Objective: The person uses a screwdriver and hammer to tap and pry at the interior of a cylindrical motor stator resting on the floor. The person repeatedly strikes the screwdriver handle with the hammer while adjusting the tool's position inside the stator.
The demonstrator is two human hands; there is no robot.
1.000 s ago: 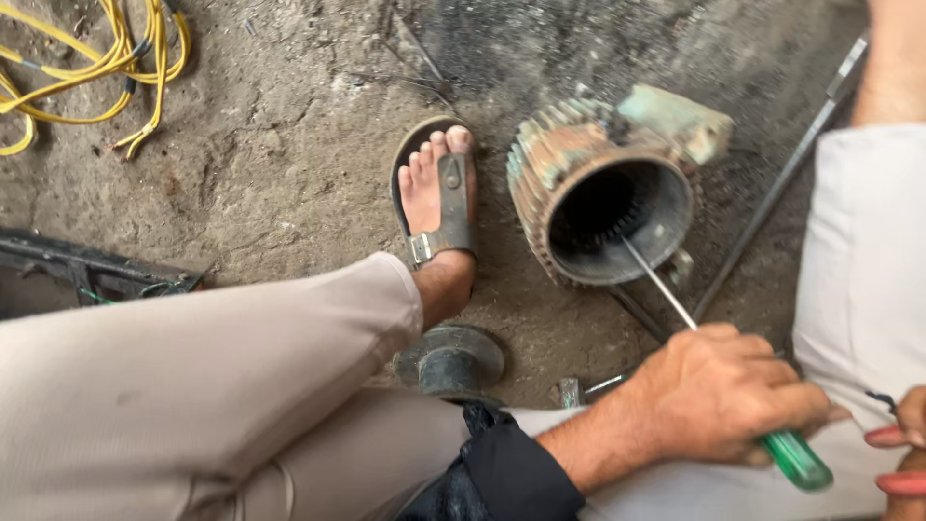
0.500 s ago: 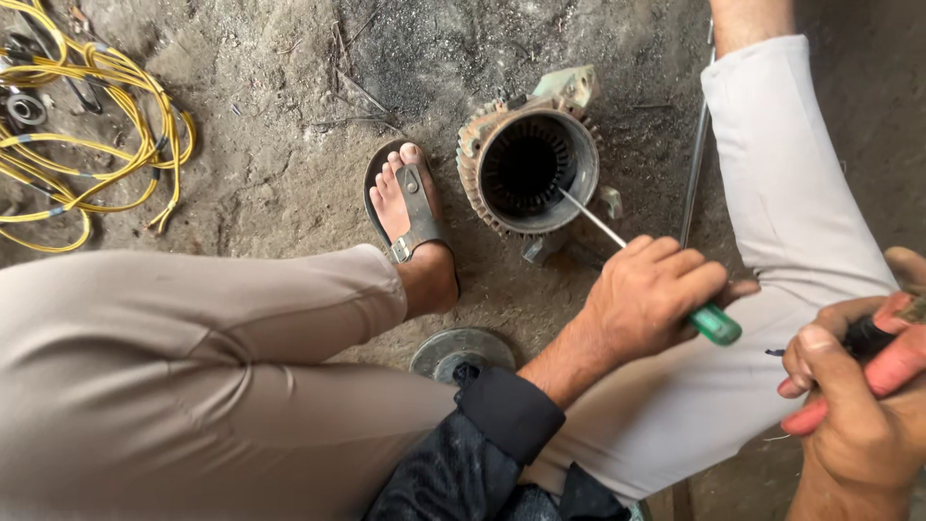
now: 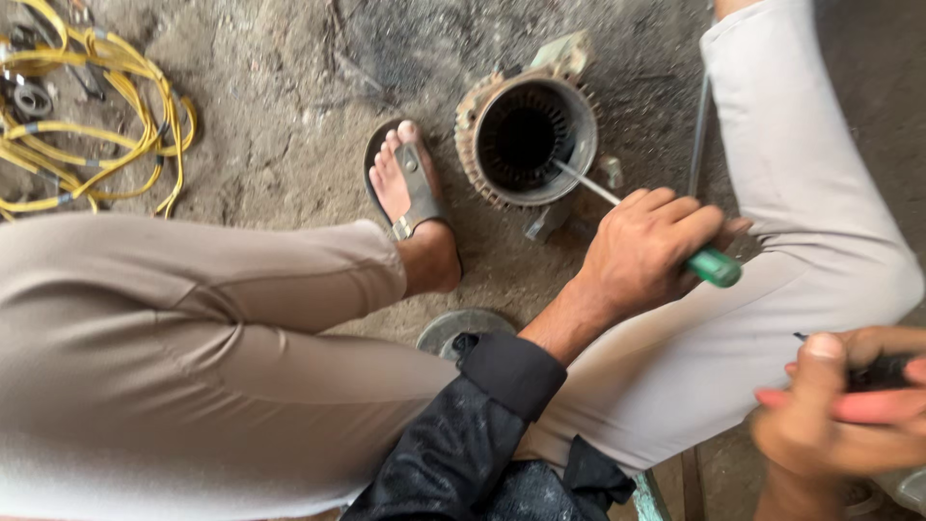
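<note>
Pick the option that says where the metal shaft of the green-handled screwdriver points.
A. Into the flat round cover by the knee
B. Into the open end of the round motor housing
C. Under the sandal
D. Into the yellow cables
B: the left hand closes on the green-handled screwdriver, and its thin shaft runs up and left over the rim of the round motor housing into the opening.

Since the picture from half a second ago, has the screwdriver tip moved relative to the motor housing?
No, not noticeably. The screwdriver held by the left hand has its tip at the lower right inner rim of the motor housing, as before. Only the camera view shifted.
</note>
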